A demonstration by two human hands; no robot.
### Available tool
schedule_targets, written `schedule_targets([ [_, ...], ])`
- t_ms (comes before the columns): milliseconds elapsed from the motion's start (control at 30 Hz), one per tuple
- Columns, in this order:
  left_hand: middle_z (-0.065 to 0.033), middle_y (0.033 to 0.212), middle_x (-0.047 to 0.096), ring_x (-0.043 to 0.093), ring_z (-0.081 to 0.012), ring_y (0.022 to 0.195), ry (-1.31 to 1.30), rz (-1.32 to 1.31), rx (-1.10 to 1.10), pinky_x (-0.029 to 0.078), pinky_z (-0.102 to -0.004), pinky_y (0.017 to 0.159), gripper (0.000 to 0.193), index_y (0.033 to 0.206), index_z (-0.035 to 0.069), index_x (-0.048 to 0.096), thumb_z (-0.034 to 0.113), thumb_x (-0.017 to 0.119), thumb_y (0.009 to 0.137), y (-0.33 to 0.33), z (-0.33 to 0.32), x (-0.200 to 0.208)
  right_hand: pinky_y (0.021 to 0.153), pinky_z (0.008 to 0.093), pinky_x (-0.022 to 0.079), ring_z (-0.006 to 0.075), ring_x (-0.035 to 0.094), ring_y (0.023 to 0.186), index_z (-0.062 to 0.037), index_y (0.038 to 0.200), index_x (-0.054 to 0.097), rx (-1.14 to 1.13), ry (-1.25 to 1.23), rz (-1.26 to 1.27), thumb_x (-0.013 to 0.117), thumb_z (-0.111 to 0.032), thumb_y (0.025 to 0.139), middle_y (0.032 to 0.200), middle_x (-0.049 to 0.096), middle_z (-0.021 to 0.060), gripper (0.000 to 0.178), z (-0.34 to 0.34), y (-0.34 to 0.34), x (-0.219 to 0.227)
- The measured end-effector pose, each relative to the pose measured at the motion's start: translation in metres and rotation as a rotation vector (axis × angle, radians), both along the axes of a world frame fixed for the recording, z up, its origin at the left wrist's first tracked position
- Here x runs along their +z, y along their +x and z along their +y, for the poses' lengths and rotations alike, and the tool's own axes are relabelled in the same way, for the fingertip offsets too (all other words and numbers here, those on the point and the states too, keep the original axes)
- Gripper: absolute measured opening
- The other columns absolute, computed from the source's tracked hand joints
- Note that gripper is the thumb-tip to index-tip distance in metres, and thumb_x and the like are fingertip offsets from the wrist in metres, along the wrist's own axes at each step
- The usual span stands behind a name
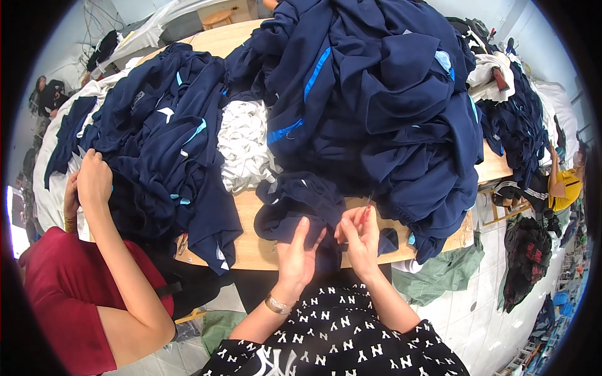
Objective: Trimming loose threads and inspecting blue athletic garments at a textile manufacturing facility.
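Observation:
At the front edge of the table, my left hand [298, 255] grips a piece of navy garment [295, 210], thumb up against the fabric. The dark cloth bunches in front of it and hangs down between my hands. My right hand [360, 238] is closed just beside it, around a small pointed tool [369, 203] with a red part. Most of that tool is hidden by the fingers, so its exact kind does not show. Whether the right fingers also pinch the cloth, I cannot tell.
A large heap of navy garments [376, 94] with bright blue strips covers the wooden table [251, 244]. White fabric pieces [241, 144] lie left of it. A co-worker in a red top [81, 294] handles cloth at left. Green cloth [439, 276] lies on the floor at right.

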State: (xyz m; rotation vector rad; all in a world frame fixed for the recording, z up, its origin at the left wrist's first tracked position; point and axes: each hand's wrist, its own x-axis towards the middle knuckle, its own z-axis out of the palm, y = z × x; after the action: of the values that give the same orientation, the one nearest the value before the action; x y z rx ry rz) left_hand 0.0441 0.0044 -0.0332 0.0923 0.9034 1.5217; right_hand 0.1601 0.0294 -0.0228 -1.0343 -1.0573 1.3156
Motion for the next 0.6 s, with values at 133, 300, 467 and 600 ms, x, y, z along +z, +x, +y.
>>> schedule_targets([
  [133, -0.0036, 0.100, 0.060, 0.061, -0.0152, 0.089, -0.074, -0.091, 0.000, 0.052, -0.0352, 0.079, 0.015, 0.104, 0.008, 0.056, 0.014, 0.056, 0.090, -0.005, 0.002, 0.001, 0.049, 0.0185, 0.038, 0.0057, 0.048, 0.055, -0.0068, 0.085, 0.036, 0.088, -0.048, -0.179, 0.052, -0.003, 0.088, 0.069, 0.047, 0.0005, 0.017, -0.006, 0.005, 0.000],
  [300, -0.0043, 0.102, 0.059, 0.060, -0.0147, 0.090, 0.043, 0.027, 0.041, 0.052, -0.0303, 0.080, 0.019, 0.109, 0.006, 0.052, 0.012, 0.053, 0.091, 0.001, -0.001, -0.007, 0.052, 0.0173, 0.037, 0.0034, 0.044, 0.059, -0.0045, 0.089, 0.040, 0.040, 0.132, -0.337, 0.066, -0.004, 0.080, 0.071, 0.049, -0.0016, 0.027, -0.006, -0.010, -0.001],
  [467, -0.0031, 0.104, 0.058, 0.057, -0.0123, 0.094, 0.080, 0.110, 0.084, 0.050, -0.0258, 0.081, 0.016, 0.108, 0.007, 0.052, 0.010, 0.050, 0.093, 0.008, -0.002, -0.005, 0.053, 0.0229, 0.040, 0.0079, 0.047, 0.062, -0.0017, 0.091, 0.041, 0.041, 0.310, -0.573, 0.059, -0.002, 0.084, 0.071, 0.049, 0.0022, 0.019, -0.003, -0.014, 0.003],
  [600, -0.0050, 0.097, 0.061, 0.061, -0.0152, 0.085, 0.022, 0.014, 0.073, 0.054, -0.0314, 0.075, 0.013, 0.102, 0.006, 0.054, 0.012, 0.053, 0.091, 0.000, 0.002, -0.003, 0.049, 0.0216, 0.035, 0.0023, 0.040, 0.058, -0.0034, 0.085, 0.040, 0.056, 0.124, -0.371, 0.062, -0.010, 0.085, 0.066, 0.046, -0.0007, 0.023, -0.002, 0.001, 0.002],
])
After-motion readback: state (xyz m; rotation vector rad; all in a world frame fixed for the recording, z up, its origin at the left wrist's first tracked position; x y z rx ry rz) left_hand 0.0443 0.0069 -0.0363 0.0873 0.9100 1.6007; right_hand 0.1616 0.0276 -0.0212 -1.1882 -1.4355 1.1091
